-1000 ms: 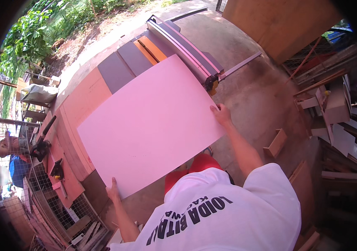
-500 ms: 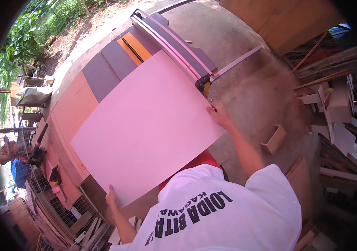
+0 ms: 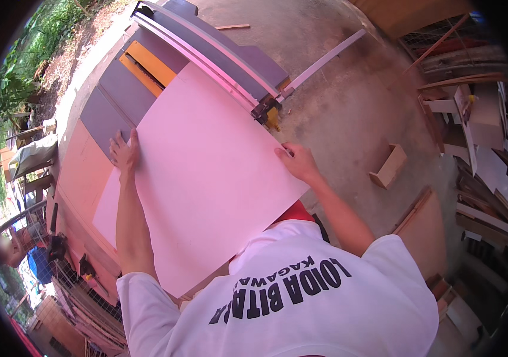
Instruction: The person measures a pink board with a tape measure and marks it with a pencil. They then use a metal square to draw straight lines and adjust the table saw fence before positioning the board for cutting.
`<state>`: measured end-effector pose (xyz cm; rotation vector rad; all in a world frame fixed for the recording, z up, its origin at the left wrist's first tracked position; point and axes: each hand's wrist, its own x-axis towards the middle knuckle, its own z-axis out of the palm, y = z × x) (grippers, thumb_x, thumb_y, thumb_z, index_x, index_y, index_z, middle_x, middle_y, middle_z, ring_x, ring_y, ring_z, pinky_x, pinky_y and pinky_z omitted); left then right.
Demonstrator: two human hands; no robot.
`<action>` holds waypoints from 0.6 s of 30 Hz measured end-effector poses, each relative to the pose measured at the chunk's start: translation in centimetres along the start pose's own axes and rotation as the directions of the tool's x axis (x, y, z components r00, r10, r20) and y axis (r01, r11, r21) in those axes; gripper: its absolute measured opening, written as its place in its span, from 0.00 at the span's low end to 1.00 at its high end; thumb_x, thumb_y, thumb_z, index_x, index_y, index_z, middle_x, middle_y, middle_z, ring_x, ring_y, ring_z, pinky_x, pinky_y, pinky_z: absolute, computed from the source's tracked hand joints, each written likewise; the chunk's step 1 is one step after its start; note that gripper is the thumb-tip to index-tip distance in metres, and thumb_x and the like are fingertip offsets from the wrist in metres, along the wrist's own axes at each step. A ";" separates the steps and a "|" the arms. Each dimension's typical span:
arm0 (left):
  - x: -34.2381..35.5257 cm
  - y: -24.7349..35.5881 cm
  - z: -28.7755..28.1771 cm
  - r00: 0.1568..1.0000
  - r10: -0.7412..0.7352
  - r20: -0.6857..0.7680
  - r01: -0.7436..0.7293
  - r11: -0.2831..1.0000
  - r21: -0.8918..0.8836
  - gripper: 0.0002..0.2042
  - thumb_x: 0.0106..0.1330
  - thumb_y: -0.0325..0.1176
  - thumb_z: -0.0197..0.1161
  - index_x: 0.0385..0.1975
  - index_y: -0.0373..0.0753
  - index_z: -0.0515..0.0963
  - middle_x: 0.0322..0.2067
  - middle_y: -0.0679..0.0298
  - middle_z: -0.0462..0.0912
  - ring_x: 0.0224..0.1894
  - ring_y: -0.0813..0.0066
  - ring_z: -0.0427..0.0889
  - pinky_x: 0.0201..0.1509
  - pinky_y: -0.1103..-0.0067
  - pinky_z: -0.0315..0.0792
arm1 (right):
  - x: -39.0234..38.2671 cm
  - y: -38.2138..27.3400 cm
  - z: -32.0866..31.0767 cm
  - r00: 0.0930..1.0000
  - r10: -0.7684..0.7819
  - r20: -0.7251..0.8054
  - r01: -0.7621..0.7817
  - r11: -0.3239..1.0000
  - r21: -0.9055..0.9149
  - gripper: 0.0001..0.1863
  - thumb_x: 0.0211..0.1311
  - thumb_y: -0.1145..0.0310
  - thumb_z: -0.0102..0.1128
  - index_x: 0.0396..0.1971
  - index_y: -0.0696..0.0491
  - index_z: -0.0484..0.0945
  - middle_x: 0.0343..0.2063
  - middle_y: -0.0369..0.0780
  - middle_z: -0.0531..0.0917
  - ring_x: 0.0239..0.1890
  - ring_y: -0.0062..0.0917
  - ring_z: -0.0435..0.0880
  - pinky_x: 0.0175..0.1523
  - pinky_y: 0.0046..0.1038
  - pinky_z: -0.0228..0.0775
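A large flat pinkish-white board (image 3: pixel 212 178) lies on a table saw's bed, its far edge against the long metal fence (image 3: pixel 206 59). My left hand (image 3: pixel 124 153) rests at the board's left edge, fingers spread toward the grey saw table (image 3: pixel 117 95). At the opposite edge, my right hand (image 3: pixel 298 162) grips the board, its thumb and fingers curled at the rim. An orange insert plate (image 3: pixel 153 65) with a dark slot shows beyond the board's far left corner.
A metal rail (image 3: pixel 325 62) juts right from the fence. An open wooden box (image 3: pixel 389 166) sits on the concrete floor. Scrap boards (image 3: pixel 486 196) pile up at the right. Left of the saw, a person (image 3: pixel 13 253) is behind a wire mesh, near a dark power tool (image 3: pixel 57 241).
My left hand has left the board's near left corner and moved up to its far left edge, fingers now spread. My right hand keeps its hold. The whole view has shifted slightly.
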<state>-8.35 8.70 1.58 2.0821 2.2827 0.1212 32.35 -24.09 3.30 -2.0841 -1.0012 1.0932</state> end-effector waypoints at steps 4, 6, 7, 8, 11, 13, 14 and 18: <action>0.6 0.4 3.4 0.987 0.025 -0.156 -0.030 0.999 -0.030 0.27 0.73 0.67 0.49 0.56 0.50 0.72 0.54 0.54 0.69 0.63 0.56 0.64 0.70 0.51 0.53 | 2.4 2.9 -2.2 0.902 0.186 0.389 -0.309 0.908 0.284 0.22 0.69 0.60 0.63 0.55 0.59 0.81 0.44 0.44 0.89 0.43 0.32 0.88 0.49 0.34 0.79; 0.9 0.9 3.0 0.994 0.082 -0.066 -0.086 0.995 -0.056 0.23 0.75 0.63 0.48 0.51 0.50 0.73 0.50 0.56 0.69 0.60 0.57 0.65 0.66 0.52 0.56 | 4.8 3.6 -4.0 0.736 0.233 0.636 -0.585 0.692 0.423 0.25 0.67 0.64 0.65 0.60 0.59 0.78 0.50 0.42 0.87 0.45 0.32 0.88 0.53 0.36 0.80; 1.2 1.0 2.6 0.994 0.107 -0.025 -0.108 0.991 -0.073 0.22 0.77 0.62 0.47 0.49 0.50 0.73 0.48 0.58 0.69 0.59 0.57 0.66 0.65 0.53 0.58 | 6.6 3.5 -3.8 0.756 0.218 0.618 -0.573 0.677 0.462 0.25 0.66 0.66 0.66 0.61 0.58 0.77 0.51 0.42 0.86 0.46 0.32 0.87 0.55 0.38 0.80; 1.4 0.8 2.0 0.992 0.126 0.000 -0.126 0.990 -0.063 0.20 0.77 0.60 0.46 0.48 0.50 0.74 0.47 0.59 0.69 0.58 0.58 0.66 0.63 0.54 0.58 | 8.4 3.2 -3.7 0.773 0.198 0.602 -0.558 0.664 0.498 0.27 0.64 0.68 0.67 0.63 0.57 0.76 0.52 0.42 0.86 0.47 0.32 0.87 0.57 0.40 0.80; 1.6 0.6 1.1 0.980 0.195 0.032 -0.193 0.979 -0.060 0.17 0.80 0.54 0.45 0.46 0.51 0.75 0.46 0.61 0.69 0.55 0.60 0.67 0.60 0.58 0.59 | 13.8 3.1 -2.6 0.691 0.109 0.715 -0.601 0.637 0.483 0.26 0.61 0.73 0.69 0.60 0.59 0.77 0.48 0.43 0.86 0.46 0.33 0.87 0.60 0.43 0.81; 1.5 1.0 0.9 0.971 0.240 -0.012 -0.240 0.967 -0.087 0.15 0.81 0.52 0.44 0.44 0.51 0.75 0.44 0.62 0.68 0.53 0.61 0.67 0.58 0.60 0.59 | 17.4 6.2 -0.6 0.603 0.139 0.786 -0.622 0.699 0.353 0.23 0.61 0.75 0.69 0.57 0.58 0.79 0.45 0.43 0.87 0.49 0.34 0.87 0.59 0.43 0.82; 1.6 1.2 0.8 0.975 0.224 0.001 -0.222 0.970 -0.097 0.15 0.81 0.51 0.45 0.45 0.52 0.75 0.43 0.63 0.67 0.53 0.62 0.67 0.57 0.60 0.59 | 18.9 9.0 0.6 0.573 0.151 0.806 -0.665 0.660 0.350 0.23 0.61 0.74 0.70 0.57 0.57 0.79 0.46 0.43 0.87 0.50 0.34 0.86 0.58 0.43 0.82; 1.8 1.7 0.5 0.982 0.189 0.030 -0.184 0.975 -0.127 0.13 0.80 0.49 0.46 0.44 0.52 0.76 0.41 0.64 0.67 0.51 0.64 0.67 0.56 0.63 0.58 | 19.7 13.7 2.0 0.455 0.174 0.873 -0.856 0.354 0.376 0.23 0.62 0.67 0.72 0.57 0.53 0.80 0.48 0.42 0.87 0.53 0.33 0.86 0.57 0.39 0.83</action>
